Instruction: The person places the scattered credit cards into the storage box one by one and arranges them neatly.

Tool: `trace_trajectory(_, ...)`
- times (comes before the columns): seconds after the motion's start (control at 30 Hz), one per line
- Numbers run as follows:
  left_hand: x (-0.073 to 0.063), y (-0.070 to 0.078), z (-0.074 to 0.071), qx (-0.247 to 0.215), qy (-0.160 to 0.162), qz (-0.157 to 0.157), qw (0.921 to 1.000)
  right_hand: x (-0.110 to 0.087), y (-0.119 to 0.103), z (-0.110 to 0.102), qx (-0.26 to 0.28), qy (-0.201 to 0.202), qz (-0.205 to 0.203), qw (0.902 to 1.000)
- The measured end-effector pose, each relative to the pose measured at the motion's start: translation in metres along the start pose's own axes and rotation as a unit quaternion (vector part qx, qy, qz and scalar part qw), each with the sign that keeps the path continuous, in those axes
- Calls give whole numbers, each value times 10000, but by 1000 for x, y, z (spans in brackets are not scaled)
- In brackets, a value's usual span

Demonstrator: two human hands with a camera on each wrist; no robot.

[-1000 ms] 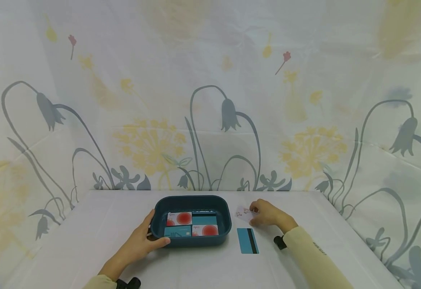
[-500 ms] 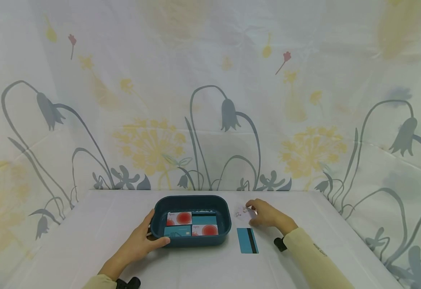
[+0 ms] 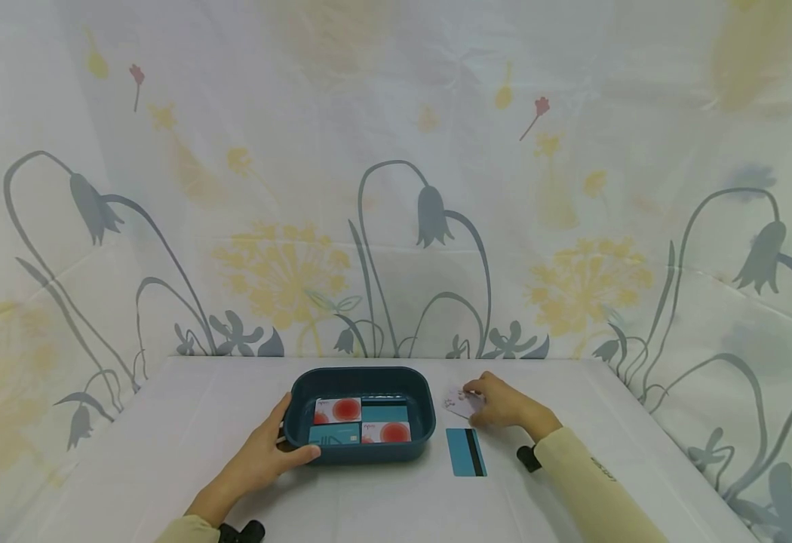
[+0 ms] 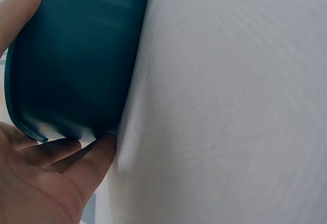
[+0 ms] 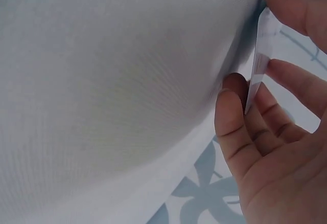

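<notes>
My left hand [image 3: 255, 455] grips the left end of a dark teal plastic bin [image 3: 372, 454], thumb on the front side and fingers around the end. Inside the bin lie white cards with red discs [image 3: 394, 432] and teal cards [image 3: 333, 435], side by side in two rows. To the bin's right, my right hand [image 3: 507, 403] holds a white card [image 3: 458, 402] with a small reddish print between thumb and fingers. In the right wrist view this card [image 5: 262, 42] shows nearly edge-on, tilted up from the cloth. The fingers hide its right part in the head view.
A teal card with a black stripe [image 3: 460, 452] lies on the white tablecloth [image 3: 369, 505], just in front of my right hand. Behind the table hangs a flower-patterned curtain [image 3: 396, 226]. A black wrist device [image 3: 528, 458] shows at my right sleeve.
My right fingers have shifted slightly on the white card, whose near edge now shows more distinctly above the cloth. My left hand and the bin have stayed in place.
</notes>
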State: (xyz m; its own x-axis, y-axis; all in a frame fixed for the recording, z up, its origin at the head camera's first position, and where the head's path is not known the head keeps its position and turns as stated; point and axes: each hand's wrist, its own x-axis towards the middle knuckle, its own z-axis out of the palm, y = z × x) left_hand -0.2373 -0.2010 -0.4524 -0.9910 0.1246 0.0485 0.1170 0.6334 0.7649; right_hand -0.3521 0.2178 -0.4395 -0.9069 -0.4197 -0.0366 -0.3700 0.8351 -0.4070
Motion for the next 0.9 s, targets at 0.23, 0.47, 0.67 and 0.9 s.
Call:
trace_trajectory(0.23,0,0,0,15,-9,-9,10000,0,-1,-1,-133,88,-229,9996)
trace_trajectory(0.47,0,1,0,36,9,-19,10000,0,-1,0,-182,82,-211,9996)
trace_trajectory(0.67,0,0,0,19,-1,-22,10000,0,-2,0,-45,-47,-81,9999)
trace_trajectory(0.9,-1,2,0,7,-2,-27,10000,0,-1,0,-88,37,-297,9995)
